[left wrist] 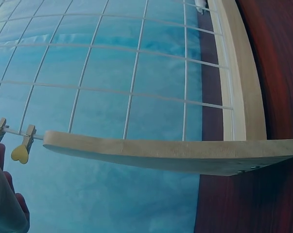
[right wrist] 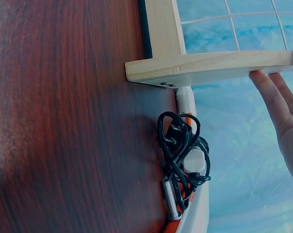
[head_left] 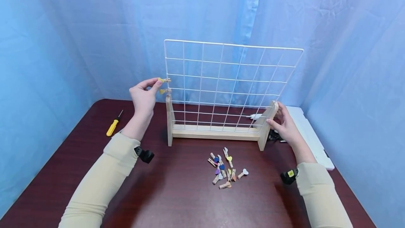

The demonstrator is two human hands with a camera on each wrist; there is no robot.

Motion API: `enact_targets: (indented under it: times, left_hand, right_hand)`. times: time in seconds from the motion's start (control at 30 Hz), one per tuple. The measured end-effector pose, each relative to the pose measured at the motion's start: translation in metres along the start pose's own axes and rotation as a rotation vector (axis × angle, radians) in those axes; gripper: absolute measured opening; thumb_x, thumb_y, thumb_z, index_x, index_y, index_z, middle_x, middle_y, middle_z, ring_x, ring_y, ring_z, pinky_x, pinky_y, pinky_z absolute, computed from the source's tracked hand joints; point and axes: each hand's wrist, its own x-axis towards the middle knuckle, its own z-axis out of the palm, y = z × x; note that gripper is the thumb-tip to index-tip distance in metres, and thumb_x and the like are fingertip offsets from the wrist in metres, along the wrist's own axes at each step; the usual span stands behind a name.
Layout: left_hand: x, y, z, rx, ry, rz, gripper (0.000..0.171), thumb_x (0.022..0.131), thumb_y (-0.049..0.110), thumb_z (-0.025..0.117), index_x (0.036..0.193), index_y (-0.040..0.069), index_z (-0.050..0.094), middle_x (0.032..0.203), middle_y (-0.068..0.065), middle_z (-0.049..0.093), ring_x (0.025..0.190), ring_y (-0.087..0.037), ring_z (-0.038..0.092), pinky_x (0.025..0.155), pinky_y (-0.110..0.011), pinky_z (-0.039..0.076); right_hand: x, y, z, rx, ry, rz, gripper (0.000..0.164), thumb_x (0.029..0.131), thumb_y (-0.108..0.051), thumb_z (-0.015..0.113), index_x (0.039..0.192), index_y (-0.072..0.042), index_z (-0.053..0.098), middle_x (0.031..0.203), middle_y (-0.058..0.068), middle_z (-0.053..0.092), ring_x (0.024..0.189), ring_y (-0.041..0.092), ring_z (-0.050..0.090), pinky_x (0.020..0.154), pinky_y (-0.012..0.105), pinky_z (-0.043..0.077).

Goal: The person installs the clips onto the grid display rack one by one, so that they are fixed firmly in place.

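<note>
A white wire grid (head_left: 234,45) stands upright in a wooden stand (head_left: 215,134) on the table. At the grid's left edge, my left hand (head_left: 143,97) pinches a small wooden clothespin (head_left: 166,80) by its yellow heart end, with its jaws at the wire. Just below, a second yellow-heart clothespin (left wrist: 23,149) is clipped to the same edge wire. On the other side, my right hand (head_left: 287,126) grips the stand's right upright (right wrist: 209,65), thumb in front and fingers behind. Several loose clothespins (head_left: 230,163) with coloured hearts lie in front of the stand.
A yellow-handled screwdriver (head_left: 112,127) lies at the table's left. To the right are a long white object (head_left: 308,136) and a coiled black cable (right wrist: 178,150). Pale blue curtains (head_left: 133,17) hang behind and beside the table.
</note>
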Motion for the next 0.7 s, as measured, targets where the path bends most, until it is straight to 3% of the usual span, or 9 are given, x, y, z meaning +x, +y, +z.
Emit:
enact_targets:
  times: [0.2, 0.27, 0.37, 0.47, 0.57, 0.7]
  left_hand:
    - [-0.006, 0.006, -0.007, 0.078, -0.076, 0.057, 0.031, 0.073, 0.035, 0.070, 0.098, 0.017, 0.071, 0.090, 0.001, 0.063, 0.078, -0.011, 0.047, 0.050, -0.021, 0.032]
    - [-0.012, 0.015, -0.010, 0.096, -0.088, 0.104, 0.031, 0.075, 0.032, 0.070, 0.101, 0.015, 0.069, 0.095, -0.001, 0.063, 0.082, -0.013, 0.048, 0.055, -0.021, 0.036]
    - [-0.025, 0.030, -0.011, 0.119, -0.053, 0.212, 0.030, 0.076, 0.022, 0.071, 0.102, 0.007, 0.067, 0.099, -0.010, 0.062, 0.082, -0.022, 0.048, 0.060, -0.020, 0.037]
    - [-0.040, 0.036, -0.007, 0.145, -0.048, 0.322, 0.029, 0.074, 0.017, 0.073, 0.098, 0.001, 0.067, 0.091, -0.015, 0.059, 0.078, -0.028, 0.049, 0.061, -0.020, 0.037]
    - [-0.053, 0.024, 0.001, 0.177, -0.147, 0.395, 0.029, 0.070, 0.022, 0.075, 0.094, 0.005, 0.068, 0.082, -0.010, 0.058, 0.071, -0.025, 0.051, 0.057, -0.020, 0.039]
    - [-0.073, -0.009, 0.014, 0.279, -0.356, 0.422, 0.032, 0.068, 0.030, 0.076, 0.095, 0.014, 0.069, 0.080, 0.001, 0.059, 0.070, -0.014, 0.052, 0.057, -0.023, 0.043]
  right_hand:
    - [0.002, 0.001, 0.000, 0.013, 0.007, -0.026, 0.071, 0.085, -0.002, 0.057, 0.141, -0.023, 0.019, 0.131, 0.025, 0.037, 0.108, 0.004, 0.045, 0.064, 0.021, 0.052]
    - [0.002, 0.001, 0.000, 0.016, 0.011, -0.030, 0.071, 0.084, -0.001, 0.057, 0.141, -0.023, 0.020, 0.131, 0.025, 0.037, 0.108, 0.003, 0.045, 0.064, 0.022, 0.052]
    - [0.002, 0.002, -0.001, 0.011, 0.014, -0.030, 0.071, 0.084, -0.002, 0.058, 0.141, -0.023, 0.020, 0.132, 0.024, 0.037, 0.107, 0.002, 0.045, 0.063, 0.022, 0.052]
    - [0.002, 0.002, -0.002, 0.002, 0.020, -0.020, 0.071, 0.084, -0.003, 0.058, 0.141, -0.023, 0.020, 0.132, 0.022, 0.038, 0.108, 0.002, 0.045, 0.063, 0.021, 0.052]
    - [0.001, 0.003, -0.003, -0.001, 0.024, -0.009, 0.071, 0.085, -0.004, 0.058, 0.141, -0.023, 0.019, 0.133, 0.021, 0.038, 0.108, 0.003, 0.045, 0.064, 0.022, 0.052]
    - [0.000, 0.003, -0.003, -0.002, 0.025, -0.004, 0.071, 0.085, -0.004, 0.058, 0.141, -0.023, 0.019, 0.133, 0.019, 0.039, 0.109, 0.004, 0.044, 0.064, 0.022, 0.052]
